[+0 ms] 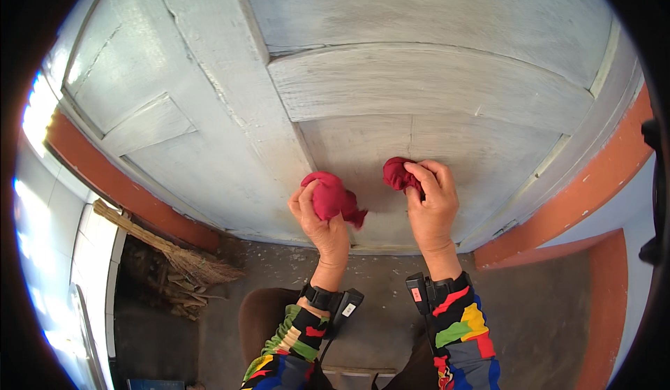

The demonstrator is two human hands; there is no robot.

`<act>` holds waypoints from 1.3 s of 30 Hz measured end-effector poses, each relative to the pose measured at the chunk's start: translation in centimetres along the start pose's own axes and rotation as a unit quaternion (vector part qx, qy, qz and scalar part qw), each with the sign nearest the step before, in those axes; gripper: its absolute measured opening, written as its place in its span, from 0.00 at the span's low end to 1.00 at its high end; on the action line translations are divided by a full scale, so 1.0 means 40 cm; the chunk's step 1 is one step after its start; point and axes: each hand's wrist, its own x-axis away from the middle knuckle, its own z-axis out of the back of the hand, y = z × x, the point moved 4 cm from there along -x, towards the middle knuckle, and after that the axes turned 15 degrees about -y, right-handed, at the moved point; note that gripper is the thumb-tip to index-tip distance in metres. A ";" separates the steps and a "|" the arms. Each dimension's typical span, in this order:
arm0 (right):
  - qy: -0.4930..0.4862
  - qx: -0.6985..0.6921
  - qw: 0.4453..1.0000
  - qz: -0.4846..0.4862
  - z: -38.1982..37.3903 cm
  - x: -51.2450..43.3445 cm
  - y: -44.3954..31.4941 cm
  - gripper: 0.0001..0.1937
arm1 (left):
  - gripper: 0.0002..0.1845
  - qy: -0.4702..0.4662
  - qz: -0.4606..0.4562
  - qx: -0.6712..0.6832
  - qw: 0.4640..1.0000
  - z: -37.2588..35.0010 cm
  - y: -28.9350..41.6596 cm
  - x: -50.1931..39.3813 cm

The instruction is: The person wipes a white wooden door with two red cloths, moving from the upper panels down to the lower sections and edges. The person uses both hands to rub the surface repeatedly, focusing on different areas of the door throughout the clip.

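Bunched in my left hand (319,217) is a crimson cloth (330,193), its loose end hanging to the right. My right hand (432,196) pinches a second, darker red wad of cloth (399,174) between thumb and fingers. Whether the two wads join as one cloth cannot be seen. Both hands are in front of the lower panel of a pale painted wooden door (439,81), which shows grey smudges and streaks. Contact between the cloths and the panel cannot be made out. Each wrist wears a strapped black device.
Orange-red painted borders (570,201) flank the door. To the left, a straw broom (188,254) leans near split firewood (183,295) in a dark recess beside white tiles (97,233). Below lies a grey concrete floor (528,306), and my knee (267,311) is close behind my left hand.
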 end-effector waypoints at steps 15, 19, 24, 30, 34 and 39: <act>-0.042 0.041 0.998 0.010 0.020 0.008 0.017 0.22 | 0.26 0.020 0.337 0.022 0.941 -0.195 -0.355 0.373; -0.051 0.044 0.998 0.005 0.022 0.010 0.023 0.22 | 0.21 0.077 0.447 0.213 0.865 -0.225 -0.473 0.454; -0.054 0.040 0.998 0.001 0.024 0.015 0.034 0.22 | 0.20 0.054 0.598 0.517 0.610 -0.253 -0.583 0.497; -0.045 0.043 0.998 0.005 0.027 0.019 0.040 0.22 | 0.22 0.011 0.541 0.621 0.568 -0.266 -0.410 0.346; -0.036 0.029 0.999 -0.006 0.037 0.022 0.046 0.22 | 0.22 0.005 0.440 0.627 0.644 -0.228 -0.208 0.175; -0.017 0.022 0.999 -0.019 0.058 0.023 0.059 0.22 | 0.21 0.004 0.278 0.515 0.811 -0.151 0.058 0.006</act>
